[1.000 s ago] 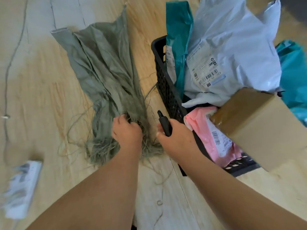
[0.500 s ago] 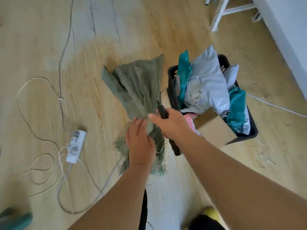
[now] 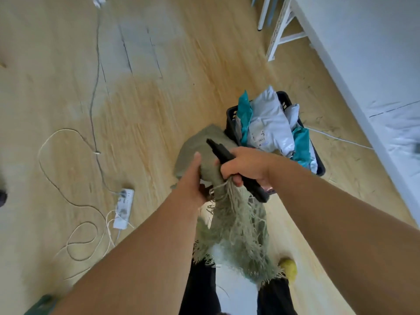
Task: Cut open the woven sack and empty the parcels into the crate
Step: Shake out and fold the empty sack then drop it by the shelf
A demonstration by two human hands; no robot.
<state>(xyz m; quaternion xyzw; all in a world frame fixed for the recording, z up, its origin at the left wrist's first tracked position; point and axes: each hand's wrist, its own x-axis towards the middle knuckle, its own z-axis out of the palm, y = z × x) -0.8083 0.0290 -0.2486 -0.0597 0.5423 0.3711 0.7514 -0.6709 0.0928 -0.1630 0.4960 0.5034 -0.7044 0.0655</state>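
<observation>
The green woven sack [image 3: 238, 233] is limp and bunched up, lifted off the floor, with its frayed cut edge hanging down toward me. My left hand [image 3: 193, 183] grips the bunched sack from the left. My right hand [image 3: 245, 165] holds a black cutter [image 3: 221, 151] together with a fold of the sack. Behind my hands stands the black crate [image 3: 230, 114], filled with grey, white and teal parcels [image 3: 268, 123].
A white power strip [image 3: 123, 208] with looping white and grey cables lies on the wooden floor at the left. A white metal frame [image 3: 279, 30] and a white surface [image 3: 375, 64] stand at the right. A yellow shoe toe [image 3: 288, 269] shows near my legs.
I have stood up and the view has pulled back. Both hands have lifted the sack off the floor and gathered it into a bunch, with its frayed end now hanging.
</observation>
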